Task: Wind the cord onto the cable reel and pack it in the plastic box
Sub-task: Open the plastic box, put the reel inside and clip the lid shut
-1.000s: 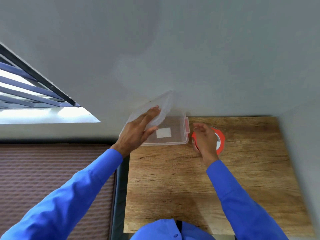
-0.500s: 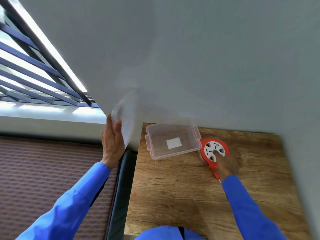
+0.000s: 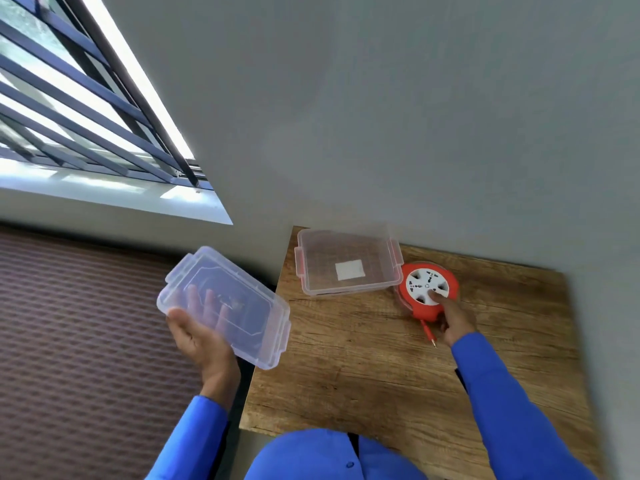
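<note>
Since a moment ago our left hand (image 3: pixel 199 336), fingers gripping, has swung the lid (image 3: pixel 225 304) aside, clearing the plastic box (image 3: pixel 348 265) while our right hand (image 3: pixel 453 318) fingers press the cable reel (image 3: pixel 427 291).

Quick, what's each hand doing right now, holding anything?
Left hand: closed on the clear plastic box lid, held off the table.
Right hand: holding nothing, fingers resting on the red and white cable reel.
</note>
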